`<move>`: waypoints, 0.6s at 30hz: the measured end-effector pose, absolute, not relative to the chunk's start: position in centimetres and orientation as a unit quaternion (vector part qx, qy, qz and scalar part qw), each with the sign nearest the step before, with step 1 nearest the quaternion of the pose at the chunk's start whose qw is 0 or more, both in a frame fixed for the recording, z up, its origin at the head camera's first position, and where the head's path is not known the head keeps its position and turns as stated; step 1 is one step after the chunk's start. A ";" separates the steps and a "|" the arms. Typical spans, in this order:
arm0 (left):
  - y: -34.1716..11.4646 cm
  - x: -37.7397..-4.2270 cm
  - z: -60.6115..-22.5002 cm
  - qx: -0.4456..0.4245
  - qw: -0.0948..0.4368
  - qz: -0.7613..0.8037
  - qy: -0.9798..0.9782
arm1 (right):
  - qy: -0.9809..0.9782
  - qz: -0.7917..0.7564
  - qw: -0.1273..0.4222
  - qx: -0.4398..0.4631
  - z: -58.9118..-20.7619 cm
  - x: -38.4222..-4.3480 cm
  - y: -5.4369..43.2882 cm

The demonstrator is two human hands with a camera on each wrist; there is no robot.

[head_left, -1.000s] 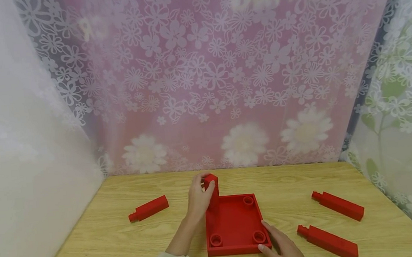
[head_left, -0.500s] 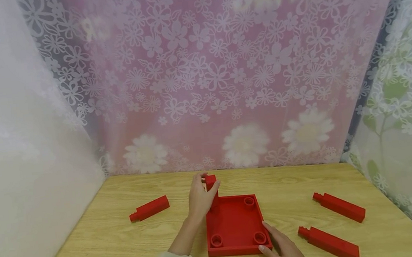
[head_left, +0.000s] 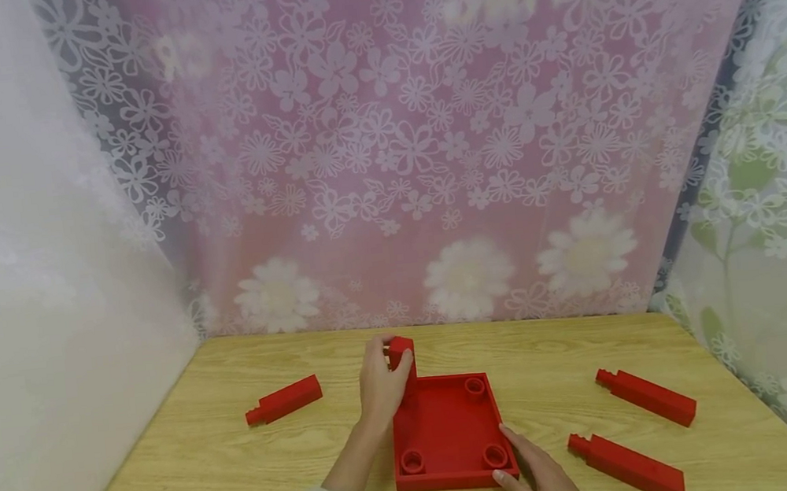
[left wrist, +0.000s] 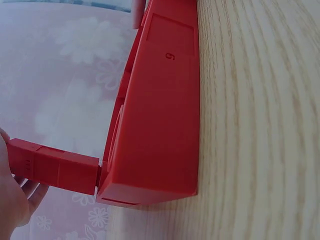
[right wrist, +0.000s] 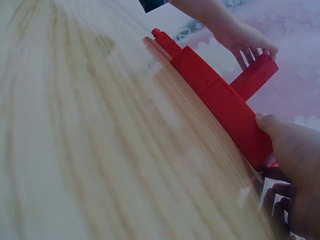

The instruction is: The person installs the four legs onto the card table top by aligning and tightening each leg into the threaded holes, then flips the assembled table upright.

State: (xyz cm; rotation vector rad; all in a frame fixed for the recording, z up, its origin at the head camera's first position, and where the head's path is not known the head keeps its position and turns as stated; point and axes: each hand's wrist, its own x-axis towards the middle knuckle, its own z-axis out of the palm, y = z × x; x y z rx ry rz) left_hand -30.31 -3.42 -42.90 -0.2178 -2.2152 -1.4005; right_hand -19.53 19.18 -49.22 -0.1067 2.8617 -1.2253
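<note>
A red tray-like tabletop (head_left: 446, 426) with a raised rim lies on the wooden table. Round sockets show at three of its corners, such as the near-left socket (head_left: 413, 462). At the far-left corner a red square leg (head_left: 406, 367) stands upright, and it hides whatever is beneath it. My left hand (head_left: 380, 381) grips this leg near its top, thumb on the near side. In the left wrist view the leg (left wrist: 55, 167) meets the tabletop's corner. My right hand (head_left: 544, 474) holds the near-right corner of the tabletop, thumb at the front edge and fingers along the right side.
One loose red leg (head_left: 284, 400) lies left of the tabletop. Two more lie to the right, a farther leg (head_left: 648, 396) and a nearer leg (head_left: 628, 466). Each has a narrower notched end. A flowered curtain (head_left: 385, 159) closes off the back of the wooden table (head_left: 194, 470).
The upright leg's top face has turned slightly in my left hand, and the left thumb has shifted a little. My right hand and the tabletop stay in place.
</note>
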 end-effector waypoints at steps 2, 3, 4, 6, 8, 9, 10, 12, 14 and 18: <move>-3.5 -30.4 -43.0 -0.089 0.247 -0.512 -0.818 | 0.919 -0.393 0.013 -0.033 -49.2 -19.6 19.2; -3.5 -30.4 -43.0 -0.095 0.244 -0.509 -0.820 | 0.919 -0.393 0.014 -0.032 -49.3 -19.6 19.1; -3.6 -30.5 -43.0 -0.100 0.242 -0.505 -0.822 | 0.919 -0.392 0.012 -0.033 -49.2 -19.6 19.1; -3.6 -30.6 -42.9 -0.111 0.240 -0.498 -0.826 | 0.920 -0.390 0.011 -0.036 -49.2 -19.5 19.2; -3.7 -30.6 -42.8 -0.116 0.235 -0.493 -0.829 | 0.921 -0.388 0.010 -0.037 -49.2 -19.5 19.2; -3.7 -30.6 -42.8 -0.118 0.236 -0.490 -0.831 | 0.920 -0.389 0.011 -0.035 -49.2 -19.5 19.2; -3.7 -30.6 -42.8 -0.120 0.237 -0.488 -0.832 | 0.921 -0.389 0.011 -0.034 -49.1 -19.4 19.2; -3.6 -30.5 -42.7 -0.119 0.237 -0.486 -0.833 | 0.920 -0.390 0.012 -0.033 -49.2 -19.4 19.2; -3.5 -30.4 -42.7 -0.115 0.238 -0.487 -0.832 | 0.920 -0.391 0.012 -0.031 -49.2 -19.4 19.2; -3.1 -30.3 -42.8 -0.086 0.243 -0.505 -0.824 | 0.920 -0.390 0.008 -0.034 -49.2 -19.5 19.2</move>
